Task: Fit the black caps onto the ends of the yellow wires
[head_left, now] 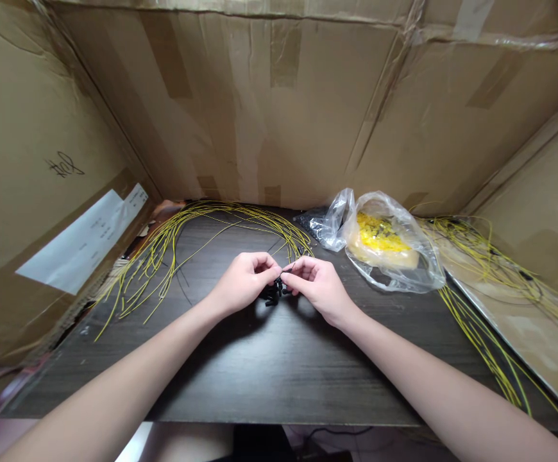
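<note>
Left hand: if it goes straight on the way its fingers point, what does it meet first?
The right hand: the left hand points rightward at its fingertips, almost touching. The black parts lie just below that line; depth is unclear.

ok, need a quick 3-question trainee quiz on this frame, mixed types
1. True or false: the left hand and right hand are brought together fingertip to fingertip, with small black parts just beneath them, at the middle of the dark table.
2. Pick one: the clear bag of yellow pieces lies A) left of the hands, B) right of the hands, toward the back, C) at the near table edge.
3. Short answer: what material walls in the table at the back and sides?

Key: 1 true; 2 B; 3 cardboard.
</note>
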`<state>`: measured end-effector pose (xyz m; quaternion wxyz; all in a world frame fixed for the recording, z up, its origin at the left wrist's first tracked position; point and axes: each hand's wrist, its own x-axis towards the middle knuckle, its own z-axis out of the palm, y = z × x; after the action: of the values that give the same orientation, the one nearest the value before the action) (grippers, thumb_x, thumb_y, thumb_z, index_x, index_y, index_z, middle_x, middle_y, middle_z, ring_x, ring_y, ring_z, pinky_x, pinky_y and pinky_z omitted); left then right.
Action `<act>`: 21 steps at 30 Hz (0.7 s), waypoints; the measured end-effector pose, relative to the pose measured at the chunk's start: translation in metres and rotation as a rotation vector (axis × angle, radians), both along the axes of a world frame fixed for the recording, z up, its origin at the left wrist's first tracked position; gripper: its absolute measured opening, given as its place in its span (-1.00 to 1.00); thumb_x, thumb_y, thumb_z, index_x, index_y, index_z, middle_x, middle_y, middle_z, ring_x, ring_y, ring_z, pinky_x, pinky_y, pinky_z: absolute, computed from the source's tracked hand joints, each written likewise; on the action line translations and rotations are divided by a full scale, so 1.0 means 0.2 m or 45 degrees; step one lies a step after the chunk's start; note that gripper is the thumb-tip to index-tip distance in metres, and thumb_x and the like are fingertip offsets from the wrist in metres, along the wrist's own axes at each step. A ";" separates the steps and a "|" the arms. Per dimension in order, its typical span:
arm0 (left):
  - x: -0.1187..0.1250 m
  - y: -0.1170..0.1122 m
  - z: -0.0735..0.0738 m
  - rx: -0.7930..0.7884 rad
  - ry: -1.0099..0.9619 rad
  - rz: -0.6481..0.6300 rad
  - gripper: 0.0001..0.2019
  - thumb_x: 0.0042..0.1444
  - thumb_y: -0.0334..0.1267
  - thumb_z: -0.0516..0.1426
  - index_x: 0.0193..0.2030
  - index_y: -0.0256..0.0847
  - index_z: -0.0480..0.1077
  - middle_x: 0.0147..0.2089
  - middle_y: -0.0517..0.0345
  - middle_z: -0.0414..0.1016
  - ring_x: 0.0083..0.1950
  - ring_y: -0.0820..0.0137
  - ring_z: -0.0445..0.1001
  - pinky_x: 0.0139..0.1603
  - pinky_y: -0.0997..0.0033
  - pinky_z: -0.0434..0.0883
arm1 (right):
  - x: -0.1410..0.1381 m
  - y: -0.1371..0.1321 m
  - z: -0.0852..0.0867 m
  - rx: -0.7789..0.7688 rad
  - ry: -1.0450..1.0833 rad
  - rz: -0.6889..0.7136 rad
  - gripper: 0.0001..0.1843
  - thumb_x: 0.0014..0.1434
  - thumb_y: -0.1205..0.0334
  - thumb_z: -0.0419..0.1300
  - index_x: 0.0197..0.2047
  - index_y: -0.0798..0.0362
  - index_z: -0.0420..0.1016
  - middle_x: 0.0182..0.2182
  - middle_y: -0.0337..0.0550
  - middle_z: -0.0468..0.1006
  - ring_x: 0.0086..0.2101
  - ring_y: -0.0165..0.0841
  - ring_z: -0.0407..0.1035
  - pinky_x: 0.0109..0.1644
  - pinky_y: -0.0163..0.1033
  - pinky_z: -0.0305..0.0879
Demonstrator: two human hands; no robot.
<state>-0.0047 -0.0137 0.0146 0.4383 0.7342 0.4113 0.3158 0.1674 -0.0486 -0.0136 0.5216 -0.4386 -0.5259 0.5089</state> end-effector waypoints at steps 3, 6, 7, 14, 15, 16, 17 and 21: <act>0.00 0.01 0.00 -0.017 -0.012 0.003 -0.81 0.07 -0.19 0.16 -0.45 -0.27 0.44 -0.50 0.19 0.42 -0.44 0.43 0.34 -0.37 0.43 0.29 | 0.00 0.00 -0.01 0.012 -0.013 0.022 -0.71 -0.03 0.07 0.40 -0.33 0.10 0.54 -0.49 -0.20 0.51 -0.47 -0.40 0.38 -0.43 -0.30 0.35; -0.01 0.01 0.00 -0.030 -0.006 0.013 -0.83 0.05 -0.22 0.16 -0.47 -0.27 0.43 -0.52 0.21 0.40 -0.46 0.44 0.33 -0.38 0.43 0.28 | 0.01 0.00 -0.01 0.035 -0.031 0.025 -0.71 0.01 0.07 0.38 -0.27 0.08 0.54 -0.47 -0.20 0.50 -0.45 -0.40 0.37 -0.45 -0.31 0.34; -0.01 0.01 0.00 -0.032 0.002 0.013 -0.84 0.05 -0.23 0.16 -0.47 -0.27 0.43 -0.53 0.22 0.40 -0.46 0.44 0.33 -0.38 0.43 0.27 | 0.01 0.00 -0.01 0.040 -0.028 0.021 -0.71 0.02 0.08 0.37 -0.24 0.07 0.53 -0.47 -0.21 0.50 -0.45 -0.39 0.37 -0.46 -0.31 0.34; -0.02 0.02 -0.01 -0.014 0.074 0.020 -0.84 0.06 -0.26 0.15 -0.50 -0.26 0.40 -0.54 0.23 0.39 -0.46 0.44 0.32 -0.37 0.42 0.26 | 0.01 0.00 0.01 0.061 -0.028 0.020 -0.76 0.03 0.08 0.37 -0.34 0.08 0.55 -0.51 -0.22 0.49 -0.49 -0.42 0.34 -0.44 -0.29 0.35; -0.02 0.02 -0.01 -0.013 0.078 0.020 -0.83 0.07 -0.25 0.15 -0.49 -0.26 0.41 -0.54 0.22 0.40 -0.46 0.43 0.33 -0.37 0.41 0.27 | 0.01 0.00 0.01 0.054 -0.024 0.015 -0.76 0.02 0.07 0.37 -0.35 0.08 0.56 -0.52 -0.22 0.49 -0.50 -0.42 0.34 -0.44 -0.29 0.34; -0.02 0.02 -0.01 -0.004 0.080 0.018 -0.82 0.08 -0.23 0.15 -0.47 -0.26 0.42 -0.52 0.21 0.41 -0.44 0.42 0.34 -0.36 0.40 0.28 | 0.01 0.00 0.01 0.043 -0.012 0.009 -0.75 0.02 0.07 0.38 -0.35 0.08 0.56 -0.53 -0.22 0.50 -0.51 -0.42 0.34 -0.44 -0.29 0.34; -0.01 0.01 0.00 0.024 0.082 0.022 -0.82 0.10 -0.22 0.15 -0.44 -0.26 0.43 -0.49 0.19 0.44 -0.42 0.40 0.36 -0.33 0.39 0.30 | 0.01 0.01 0.00 0.033 0.007 -0.002 -0.75 0.01 0.07 0.39 -0.35 0.08 0.56 -0.52 -0.22 0.51 -0.50 -0.42 0.35 -0.43 -0.29 0.34; -0.01 0.00 0.02 0.454 0.184 0.215 -0.85 0.14 -0.20 0.16 -0.29 -0.24 0.49 -0.26 0.08 0.54 -0.17 0.28 0.44 -0.08 0.26 0.34 | 0.02 0.02 -0.03 -0.022 0.121 -0.061 -0.73 -0.02 0.09 0.42 -0.34 0.10 0.56 -0.49 -0.18 0.55 -0.47 -0.41 0.41 -0.40 -0.29 0.36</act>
<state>-0.0072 -0.0131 0.0182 0.2426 0.7837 0.4394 0.3657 0.1713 -0.0439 -0.0187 0.5542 -0.4309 -0.4855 0.5210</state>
